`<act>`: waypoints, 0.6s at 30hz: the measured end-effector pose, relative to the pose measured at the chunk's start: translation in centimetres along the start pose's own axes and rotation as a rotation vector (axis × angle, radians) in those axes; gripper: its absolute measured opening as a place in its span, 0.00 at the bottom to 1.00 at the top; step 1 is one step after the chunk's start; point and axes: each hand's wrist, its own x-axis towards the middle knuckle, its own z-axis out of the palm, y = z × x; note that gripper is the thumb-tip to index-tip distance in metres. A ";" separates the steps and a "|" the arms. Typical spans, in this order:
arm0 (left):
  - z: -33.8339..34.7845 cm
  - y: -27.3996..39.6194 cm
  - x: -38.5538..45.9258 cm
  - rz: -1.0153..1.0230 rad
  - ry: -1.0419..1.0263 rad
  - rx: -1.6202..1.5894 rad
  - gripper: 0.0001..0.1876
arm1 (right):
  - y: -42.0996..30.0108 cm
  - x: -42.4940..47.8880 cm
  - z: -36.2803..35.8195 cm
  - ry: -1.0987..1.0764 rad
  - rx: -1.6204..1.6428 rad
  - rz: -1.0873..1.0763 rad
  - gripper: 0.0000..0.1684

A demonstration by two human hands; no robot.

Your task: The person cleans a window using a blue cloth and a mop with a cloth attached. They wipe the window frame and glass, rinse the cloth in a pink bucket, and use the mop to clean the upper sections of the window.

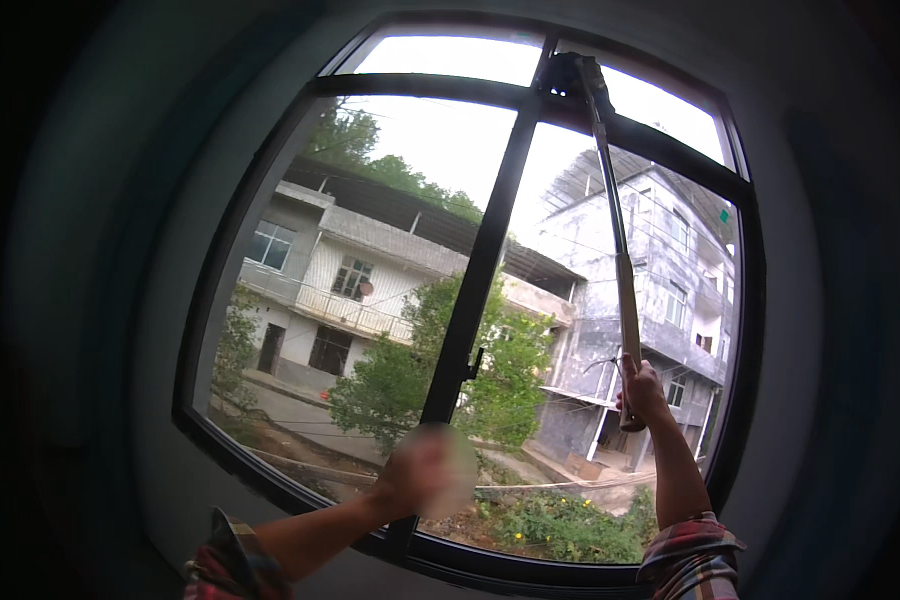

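My right hand is wrapped around the lower end of a long pole with a thick pale grip and a shiny metal upper shaft. The pole rises in front of the right window pane. At its top a dark cloth-like head lies against the window's upper crossbar, near the middle post; its exact kind is hard to make out. My left hand is raised low before the dark middle post. A blurred patch covers it, so its fingers and anything in them are hidden.
A dark window frame surrounds the panes. A small handle sticks out from the middle post. Pale wall borders the window in shadow. Beyond the glass are houses, trees and yellow-flowered bushes.
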 end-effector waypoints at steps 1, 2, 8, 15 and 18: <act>0.9 0.0 0.4 0.040 -0.016 -0.018 0.12 | 0.8 -1.1 -1.9 -0.011 -0.009 0.014 0.28; 1.9 0.3 0.8 0.087 -0.032 -0.035 0.12 | 1.6 -2.0 -3.8 -0.021 -0.053 0.011 0.27; 7.8 2.9 4.9 0.123 -0.110 -0.161 0.15 | -0.5 -9.1 -12.9 -0.100 -0.028 0.176 0.25; 13.2 10.2 12.5 0.325 0.092 -0.069 0.30 | -4.4 -12.7 -18.6 -0.160 -0.136 0.143 0.32; 15.8 14.7 17.3 0.292 0.149 0.036 0.46 | -3.1 -13.1 -18.7 -0.187 -0.101 0.132 0.34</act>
